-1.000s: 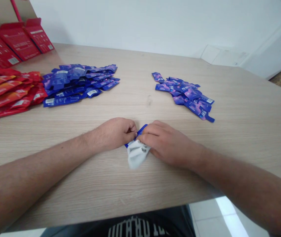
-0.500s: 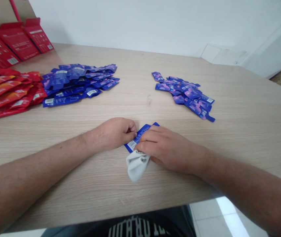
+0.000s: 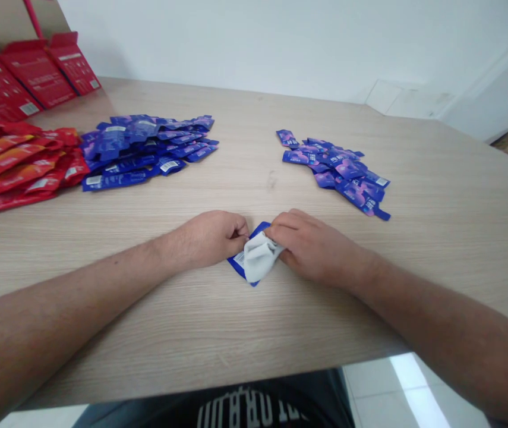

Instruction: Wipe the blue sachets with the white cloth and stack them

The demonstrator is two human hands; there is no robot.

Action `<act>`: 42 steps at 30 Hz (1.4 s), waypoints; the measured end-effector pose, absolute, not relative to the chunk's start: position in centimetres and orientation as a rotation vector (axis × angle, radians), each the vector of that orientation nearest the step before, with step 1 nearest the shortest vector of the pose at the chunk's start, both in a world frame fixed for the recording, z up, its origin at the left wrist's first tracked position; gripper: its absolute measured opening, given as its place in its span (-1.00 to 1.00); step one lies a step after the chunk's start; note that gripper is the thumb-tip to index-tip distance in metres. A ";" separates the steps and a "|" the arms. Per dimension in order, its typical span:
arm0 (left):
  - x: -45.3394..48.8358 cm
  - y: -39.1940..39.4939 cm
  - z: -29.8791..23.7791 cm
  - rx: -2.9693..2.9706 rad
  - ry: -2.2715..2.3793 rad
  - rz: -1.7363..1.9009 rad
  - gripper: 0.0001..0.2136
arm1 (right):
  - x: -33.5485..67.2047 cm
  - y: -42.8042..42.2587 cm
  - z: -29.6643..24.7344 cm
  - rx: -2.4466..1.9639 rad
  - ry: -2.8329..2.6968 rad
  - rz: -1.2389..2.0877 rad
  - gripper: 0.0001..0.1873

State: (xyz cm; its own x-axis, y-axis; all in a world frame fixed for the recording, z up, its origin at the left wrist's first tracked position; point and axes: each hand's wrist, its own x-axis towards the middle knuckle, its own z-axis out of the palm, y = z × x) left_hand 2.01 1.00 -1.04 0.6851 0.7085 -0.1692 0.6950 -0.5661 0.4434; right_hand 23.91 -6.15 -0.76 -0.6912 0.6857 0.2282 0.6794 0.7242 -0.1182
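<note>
1. Along the far left edge of the light wood-grain bench (image 3: 254,333), three red cardboard boxes (image 3: 26,77) stood in a row with their flaps raised, white barcode labels showing on them.
2. Just nearer, at the left edge of the view, lay a heap of red sachets (image 3: 13,169) with orange bands, overlapping one another.
3. Right beside that heap, toward the far side of the bench, lay a loose pile of dark blue sachets (image 3: 144,148), many showing small white barcodes.
4. Near the bench's front edge, the left hand (image 3: 207,239) had a clenched grip, its curled fingers at the left edge of a blue sachet (image 3: 239,264).
5. That sachet lay flat on the bench between the two hands, partly covered by a crumpled white cloth (image 3: 259,257).
6. The right hand (image 3: 318,248) came in from the right, its grip closed on the cloth, with the fingertips (image 3: 275,221) pressing at the sachet's far corner.
7. Further right and well apart from the hands, a smaller scatter of blue-and-pink sachets (image 3: 334,172) lay on the far half of the bench.
8. Below the near edge of the bench, a dark shirt (image 3: 240,410) with white lettering showed on the person.
</note>
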 end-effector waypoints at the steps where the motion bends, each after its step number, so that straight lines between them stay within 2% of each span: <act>1: 2.0 1.0 -1.0 2.412 1.083 0.036 -0.82 | 23.8 -6.2 -0.8 -1.082 -2.666 0.030 -0.81; 6: 2.1 0.9 -0.6 2.441 1.033 0.025 -0.81 | 23.4 -6.7 -0.6 -0.841 -2.811 0.129 -0.79; 11: 2.1 0.8 -0.6 2.438 1.097 0.024 -0.81 | 24.1 -5.8 -1.0 -1.112 -2.630 0.006 -0.78; 17: 2.1 0.8 -0.7 2.438 1.040 0.031 -0.79 | 23.3 -6.6 -0.8 -0.868 -2.769 0.083 -0.77; 23: 2.2 0.8 -0.7 2.426 1.117 0.018 -0.80 | 23.9 -5.7 -1.0 -1.145 -2.598 -0.036 -0.77; 28: 2.2 0.5 -0.7 2.418 1.038 0.032 -0.79 | 23.0 -6.8 -0.7 -0.843 -2.767 0.090 -0.76; 35: 2.6 -0.2 -0.7 2.437 1.021 0.046 -0.82 | 23.8 -6.2 -0.7 -1.080 -2.606 0.030 -0.80; 40: 2.5 0.0 -0.8 2.427 0.976 0.022 -0.80 | 23.0 -7.2 -0.3 -0.817 -2.747 0.119 -0.77; 42: 2.5 0.0 -0.8 2.429 0.989 0.006 -0.80 | 23.3 -7.1 -0.4 -0.851 -2.730 0.112 -0.76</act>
